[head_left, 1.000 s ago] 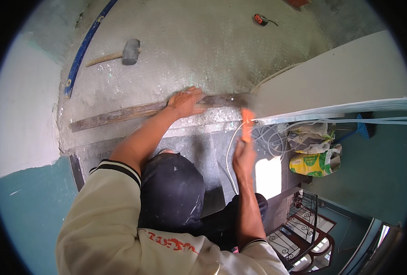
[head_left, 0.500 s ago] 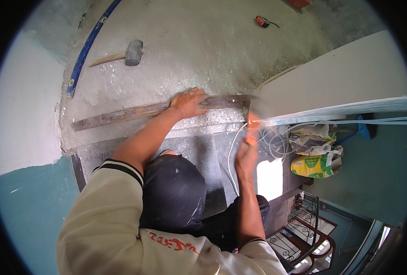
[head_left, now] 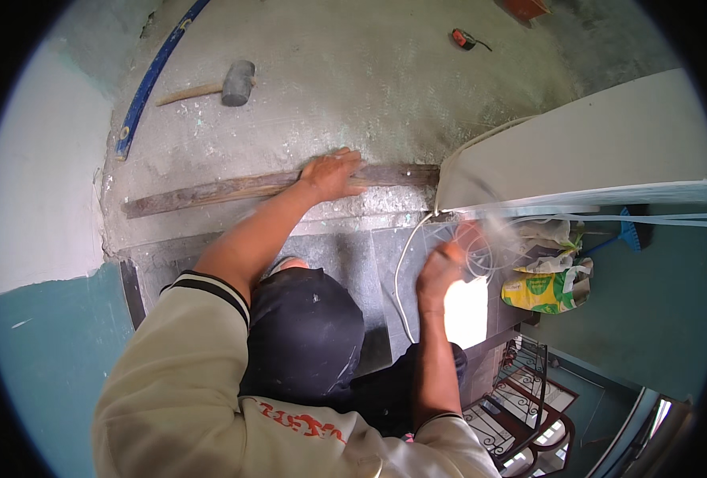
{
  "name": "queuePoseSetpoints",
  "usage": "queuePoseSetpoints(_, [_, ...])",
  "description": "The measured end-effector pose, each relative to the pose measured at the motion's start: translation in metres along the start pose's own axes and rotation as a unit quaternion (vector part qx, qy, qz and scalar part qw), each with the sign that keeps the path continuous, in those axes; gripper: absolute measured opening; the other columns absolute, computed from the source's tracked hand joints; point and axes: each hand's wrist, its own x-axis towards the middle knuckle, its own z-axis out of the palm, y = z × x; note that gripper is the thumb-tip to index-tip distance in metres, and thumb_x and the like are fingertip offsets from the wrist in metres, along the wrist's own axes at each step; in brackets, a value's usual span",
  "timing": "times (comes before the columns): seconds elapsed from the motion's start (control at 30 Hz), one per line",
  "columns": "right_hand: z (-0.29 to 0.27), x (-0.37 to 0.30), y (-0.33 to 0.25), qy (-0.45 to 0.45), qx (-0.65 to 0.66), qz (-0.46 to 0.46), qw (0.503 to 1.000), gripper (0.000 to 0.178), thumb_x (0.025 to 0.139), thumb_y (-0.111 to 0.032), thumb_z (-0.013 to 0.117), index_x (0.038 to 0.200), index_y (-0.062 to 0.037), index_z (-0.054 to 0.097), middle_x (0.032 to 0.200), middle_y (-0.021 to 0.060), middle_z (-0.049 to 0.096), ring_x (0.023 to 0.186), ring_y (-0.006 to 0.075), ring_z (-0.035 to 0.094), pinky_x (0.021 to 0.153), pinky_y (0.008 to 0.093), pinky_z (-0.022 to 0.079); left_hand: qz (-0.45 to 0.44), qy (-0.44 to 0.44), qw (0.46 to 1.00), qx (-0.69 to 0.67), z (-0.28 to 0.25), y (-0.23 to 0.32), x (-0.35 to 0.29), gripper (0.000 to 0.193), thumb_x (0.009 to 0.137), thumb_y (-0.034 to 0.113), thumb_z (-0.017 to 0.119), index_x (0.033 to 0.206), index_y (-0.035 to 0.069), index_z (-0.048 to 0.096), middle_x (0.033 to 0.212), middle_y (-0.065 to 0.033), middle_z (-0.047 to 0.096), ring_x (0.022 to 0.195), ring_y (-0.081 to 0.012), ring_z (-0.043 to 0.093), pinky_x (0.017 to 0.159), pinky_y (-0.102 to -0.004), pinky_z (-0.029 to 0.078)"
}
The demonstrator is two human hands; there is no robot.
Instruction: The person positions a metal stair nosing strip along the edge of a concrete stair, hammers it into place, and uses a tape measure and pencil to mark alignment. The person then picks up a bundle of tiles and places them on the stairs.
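A long, narrow, weathered wooden board point(head_left: 226, 193) lies across the floor, along the raised edge in front of me. My left hand point(head_left: 331, 174) straddles it right of its middle, the fingers over its far side and the thumb toward the near side. The board's right end touches the corner of a white wall. My right hand point(head_left: 439, 275) is closed round the orange handle of a hammer point(head_left: 470, 234), near that end but apart from it. Motion smears the hammer's head, so its shape is unclear.
A black mallet point(head_left: 239, 83) lies on the rough concrete, with a blue hose point(head_left: 148, 84) to its left and a tape measure point(head_left: 467, 40) far right. A white cable point(head_left: 401, 287) runs round the wall corner point(head_left: 449, 187). Yellow-green bags point(head_left: 538, 291) stand at right, beyond looped clear tubing point(head_left: 481, 255).
My right hand and the hammer have swung right, away from the board's end. The left hand keeps its place on the board. The view has shifted slightly.
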Motion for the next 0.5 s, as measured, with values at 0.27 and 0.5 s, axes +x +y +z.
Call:
queuePoseSetpoints(0.27, [-0.060, 0.055, -0.071, 0.029, -0.004, -0.049, 0.998, 0.027, 0.107, -0.033, 0.055, 0.108, -0.0070, 0.057, 0.075, 0.0060, 0.052, 0.064, 0.0181, 0.052, 0.058, 0.0349, 0.047, -0.015, -0.012, 1.000, 0.024, -0.006, -0.014, -0.021, 0.063, 0.089, 0.047, 0.079, 0.137, 0.008, 0.065, 0.131, -0.0103, 0.061, 0.131, -0.0312, 0.056, 0.110, -0.0441, 0.051])
queuePoseSetpoints(0.5, [-0.023, 0.014, -0.037, 0.080, 0.037, -0.099, 0.991, 0.042, 0.111, -0.043, 0.041, 0.094, -0.0071, 0.054, 0.084, 0.0175, 0.054, 0.081, 0.0303, 0.058, 0.069, 0.0481, 0.055, -0.005, -0.016, 1.000, -0.008, 0.005, 0.011, -0.005, 0.062, 0.088, 0.045, 0.080, 0.135, 0.008, 0.066, 0.128, -0.0099, 0.061, 0.130, -0.0312, 0.056, 0.110, -0.0442, 0.051])
